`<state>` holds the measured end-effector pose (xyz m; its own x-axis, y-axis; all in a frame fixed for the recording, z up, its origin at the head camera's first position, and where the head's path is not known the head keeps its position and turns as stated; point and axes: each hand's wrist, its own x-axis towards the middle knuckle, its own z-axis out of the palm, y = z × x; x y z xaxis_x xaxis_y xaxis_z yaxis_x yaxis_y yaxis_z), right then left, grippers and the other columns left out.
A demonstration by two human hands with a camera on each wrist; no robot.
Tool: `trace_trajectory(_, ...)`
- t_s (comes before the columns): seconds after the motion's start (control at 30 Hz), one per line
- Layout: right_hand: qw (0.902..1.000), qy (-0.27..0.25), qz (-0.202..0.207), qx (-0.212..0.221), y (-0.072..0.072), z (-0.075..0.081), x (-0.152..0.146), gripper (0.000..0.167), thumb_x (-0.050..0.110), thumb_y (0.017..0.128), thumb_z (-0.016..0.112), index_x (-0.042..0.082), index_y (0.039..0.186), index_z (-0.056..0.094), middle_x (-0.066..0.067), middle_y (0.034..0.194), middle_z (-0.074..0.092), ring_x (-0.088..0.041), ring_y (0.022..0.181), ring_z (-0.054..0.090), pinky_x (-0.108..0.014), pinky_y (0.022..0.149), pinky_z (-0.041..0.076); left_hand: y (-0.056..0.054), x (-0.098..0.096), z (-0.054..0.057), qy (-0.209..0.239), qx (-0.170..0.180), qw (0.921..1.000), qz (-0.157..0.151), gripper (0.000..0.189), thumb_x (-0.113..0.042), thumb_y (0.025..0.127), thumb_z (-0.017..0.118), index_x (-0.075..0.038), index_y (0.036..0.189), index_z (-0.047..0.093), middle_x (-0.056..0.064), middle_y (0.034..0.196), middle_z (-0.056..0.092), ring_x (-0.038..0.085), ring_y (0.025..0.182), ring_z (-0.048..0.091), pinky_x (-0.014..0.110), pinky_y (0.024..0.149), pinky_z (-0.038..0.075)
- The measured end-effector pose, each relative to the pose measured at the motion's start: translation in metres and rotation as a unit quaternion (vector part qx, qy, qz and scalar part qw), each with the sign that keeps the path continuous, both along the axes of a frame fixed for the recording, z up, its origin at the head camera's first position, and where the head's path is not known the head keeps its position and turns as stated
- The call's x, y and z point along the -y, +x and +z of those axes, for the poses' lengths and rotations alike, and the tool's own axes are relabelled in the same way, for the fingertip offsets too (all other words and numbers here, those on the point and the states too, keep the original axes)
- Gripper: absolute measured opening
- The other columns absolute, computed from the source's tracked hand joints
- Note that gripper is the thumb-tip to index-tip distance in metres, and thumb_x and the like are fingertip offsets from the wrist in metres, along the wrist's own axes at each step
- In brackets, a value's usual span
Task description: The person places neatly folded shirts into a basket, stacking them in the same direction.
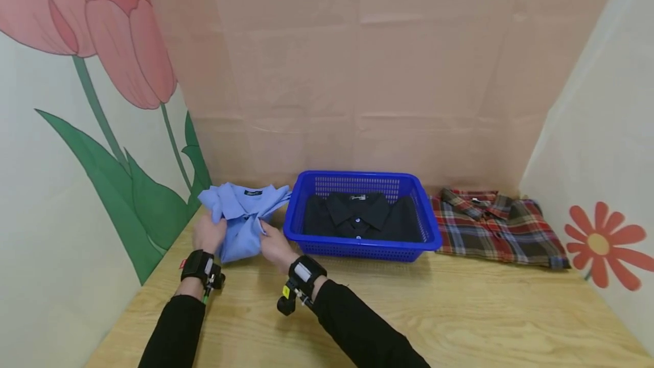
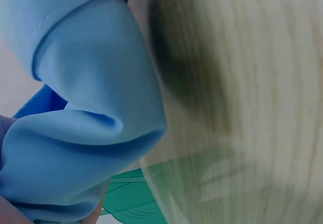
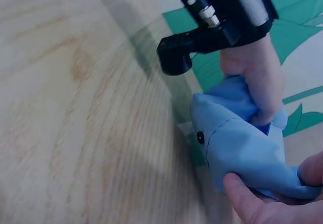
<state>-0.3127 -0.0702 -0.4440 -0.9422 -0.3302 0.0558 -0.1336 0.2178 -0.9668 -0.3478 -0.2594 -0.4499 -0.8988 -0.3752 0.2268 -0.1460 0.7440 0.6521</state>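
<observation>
A light blue collared shirt [image 1: 244, 237], bunched and partly folded, is held between both hands left of the basket. My left hand [image 1: 208, 234] grips its left side; in the right wrist view the fingers of that left hand [image 3: 260, 82] curl into the cloth. My right hand [image 1: 276, 246] pinches the right side, thumb and fingers closed on a fold. Close up in the left wrist view, the blue shirt [image 2: 91, 82] hangs in folds over the wood. A dark button shows on the shirt [image 3: 237, 143] in the right wrist view.
To the right stands a blue plastic basket [image 1: 363, 247] with a folded black shirt [image 1: 360, 217] inside. Beyond it lies a folded plaid shirt [image 1: 498, 231] on the wooden table [image 1: 460, 311]. Walls painted with flowers flank the table, and a pinkish sheet [image 1: 357, 72] hangs behind.
</observation>
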Motion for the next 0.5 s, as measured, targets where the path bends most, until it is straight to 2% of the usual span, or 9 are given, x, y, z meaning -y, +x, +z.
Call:
trace_trajectory(0.2,0.9999,0.003,0.008,-0.010,0.003,0.011,0.002,0.050,0.009,0.102,0.037,0.009,0.151,0.037,-0.009,0.153,0.041,-0.023,0.133,0.044,-0.040,0.111,0.036,0.000,0.002,0.005,0.001,-0.023,0.9996,0.014,0.019,-0.021,0.093,0.050,-0.005,0.082,0.050,0.014,0.080,0.050,0.031,0.072,0.050,0.039,0.057,0.036)
trace_trajectory(0.27,0.9998,0.011,0.006,-0.015,0.003,0.016,0.002,0.050,0.010,0.102,0.038,0.010,0.151,0.037,-0.008,0.153,0.042,-0.021,0.133,0.044,-0.037,0.110,0.037,0.000,0.002,0.007,-0.004,-0.035,0.9992,0.016,0.019,-0.022,0.093,0.051,-0.005,0.085,0.050,0.016,0.083,0.051,0.032,0.073,0.051,0.041,0.058,0.038)
trace_trajectory(0.4,0.9994,0.029,0.003,-0.020,0.003,0.022,0.000,0.049,0.012,0.102,0.039,0.017,0.151,0.040,-0.004,0.146,0.051,-0.019,0.123,0.051,-0.032,0.099,0.042,0.003,0.002,0.013,0.000,-0.062,0.9979,0.022,0.019,-0.022,0.094,0.051,-0.006,0.083,0.047,0.016,0.081,0.050,0.033,0.071,0.052,0.043,0.058,0.041)
trace_trajectory(0.5,0.9994,0.029,0.006,-0.020,0.002,0.026,0.000,0.049,0.012,0.102,0.040,0.020,0.150,0.042,-0.003,0.143,0.053,-0.018,0.119,0.053,-0.031,0.095,0.044,0.004,0.002,0.018,0.000,-0.082,0.9963,0.026,0.019,-0.021,0.093,0.051,-0.007,0.082,0.047,0.016,0.079,0.050,0.033,0.070,0.052,0.043,0.056,0.041)
